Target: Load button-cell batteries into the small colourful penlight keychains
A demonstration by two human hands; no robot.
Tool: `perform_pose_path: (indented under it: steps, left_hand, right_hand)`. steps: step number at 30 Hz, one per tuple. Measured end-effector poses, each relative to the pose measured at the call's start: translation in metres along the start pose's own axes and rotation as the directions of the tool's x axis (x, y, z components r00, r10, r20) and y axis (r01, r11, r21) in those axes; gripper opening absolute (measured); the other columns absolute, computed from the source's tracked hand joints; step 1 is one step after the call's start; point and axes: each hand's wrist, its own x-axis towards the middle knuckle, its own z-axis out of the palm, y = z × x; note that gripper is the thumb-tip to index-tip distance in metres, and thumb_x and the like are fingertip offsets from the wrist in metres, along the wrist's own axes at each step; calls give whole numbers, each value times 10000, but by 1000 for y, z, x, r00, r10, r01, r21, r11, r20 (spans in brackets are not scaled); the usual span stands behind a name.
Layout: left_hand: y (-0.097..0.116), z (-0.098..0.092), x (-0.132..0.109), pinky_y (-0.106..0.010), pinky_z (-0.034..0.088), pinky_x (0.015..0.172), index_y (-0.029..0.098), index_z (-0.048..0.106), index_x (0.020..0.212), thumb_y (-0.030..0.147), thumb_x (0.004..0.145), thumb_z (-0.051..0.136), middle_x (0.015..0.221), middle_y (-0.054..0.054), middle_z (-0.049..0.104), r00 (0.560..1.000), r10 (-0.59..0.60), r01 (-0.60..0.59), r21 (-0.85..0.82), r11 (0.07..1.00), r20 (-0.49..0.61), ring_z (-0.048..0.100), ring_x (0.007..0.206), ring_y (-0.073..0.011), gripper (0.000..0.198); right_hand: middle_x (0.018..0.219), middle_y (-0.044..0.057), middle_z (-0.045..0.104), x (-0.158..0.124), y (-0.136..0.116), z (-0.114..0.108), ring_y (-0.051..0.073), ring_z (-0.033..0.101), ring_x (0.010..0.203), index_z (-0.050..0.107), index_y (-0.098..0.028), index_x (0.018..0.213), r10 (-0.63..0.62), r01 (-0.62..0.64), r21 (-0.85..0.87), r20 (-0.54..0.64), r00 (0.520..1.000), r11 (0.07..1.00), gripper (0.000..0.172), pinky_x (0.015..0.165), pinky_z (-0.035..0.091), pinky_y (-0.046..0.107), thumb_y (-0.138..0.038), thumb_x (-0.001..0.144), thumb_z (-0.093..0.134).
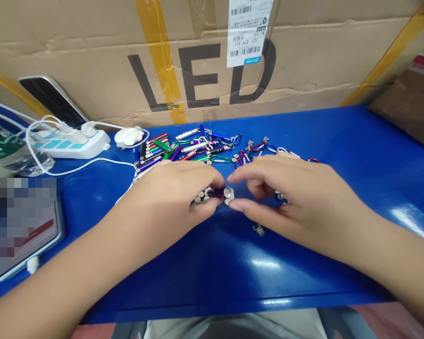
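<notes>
My left hand (173,188) is closed around a small dark purple flashlight tube (216,193), pinched between thumb and fingers. The tube's round silvery end points right, at my right hand. My right hand (300,195) is beside that end, thumb and index finger apart, nothing seen between them. Several button cells (199,196) show under and around the tube, partly covered by my left hand. A small metal end cap (258,230) lies on the blue table below my right hand. Another small silvery part (281,197) shows by my right palm; whether it is touched I cannot tell.
Behind my hands lies a pile of coloured mini flashlights (159,148) with carabiner clips (221,159). A power strip (74,143) with white cables, a phone (31,230) and a bottle (10,146) stand left. A large cardboard box (102,56) backs the table; another box (410,103) sits right.
</notes>
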Motion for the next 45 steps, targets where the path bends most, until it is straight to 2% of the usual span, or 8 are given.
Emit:
perform_pose_path:
  steps: [4,8,19,23,28,31,40,45]
  left_hand:
    - [-3,1,0,-253,484,762,235,674,934,241,852,538,891,6,712,998,-61,61,26,998,13,649,829,-151,158]
    - [-4,1,1,-244,479,754,238,682,938,282,852,543,904,9,713,993,-112,110,45,993,46,645,836,-151,170]
    - [-4,2,0,-249,472,783,246,680,957,275,853,529,934,12,709,993,-100,97,43,994,66,643,884,-161,186]
    - [-4,2,1,-252,475,782,241,681,963,301,860,522,924,8,711,990,-100,96,51,994,95,645,889,-167,199]
    - [-2,4,2,-254,470,772,236,681,959,291,865,519,907,4,712,989,-89,83,55,995,115,648,873,-164,196]
    - [0,5,2,-262,464,759,229,679,947,262,862,527,899,-5,712,991,-57,52,48,998,117,650,855,-166,178]
    - [1,6,0,-269,463,771,233,675,945,245,866,541,903,-1,711,995,-35,29,59,998,96,650,851,-163,157]
    - [-4,3,0,-254,466,755,237,682,945,267,858,544,914,5,714,995,-74,69,74,995,68,646,854,-161,165]
  right_hand:
    - [728,13,627,0,13,5,152,580,678,654,-196,904,111,-108,-32,116,987,994,121,638,410,270,-227,850,549]
    - [778,34,646,0,22,17,148,576,676,677,-191,860,128,-110,-81,274,953,991,99,636,408,267,-248,831,602]
    - [765,15,692,4,14,21,152,616,698,669,-199,783,240,-233,-66,380,893,970,60,658,398,278,-167,817,632]
    - [688,-6,654,5,13,14,128,586,634,650,-194,755,252,-271,2,354,900,963,95,613,392,254,-130,814,612]
    - [568,-50,573,5,7,-3,89,511,496,638,-197,801,248,-336,307,292,924,890,120,495,368,228,-240,881,560]
    - [546,-56,557,5,2,-3,86,511,478,626,-197,806,264,-355,384,272,926,852,135,478,371,228,-252,894,540]
    - [614,-52,566,3,5,5,90,511,501,584,-196,906,320,-350,410,141,937,842,75,502,385,233,-251,871,547]
    - [737,9,622,3,13,9,142,575,672,623,-188,889,198,-227,186,166,966,956,81,608,421,257,-190,826,571]
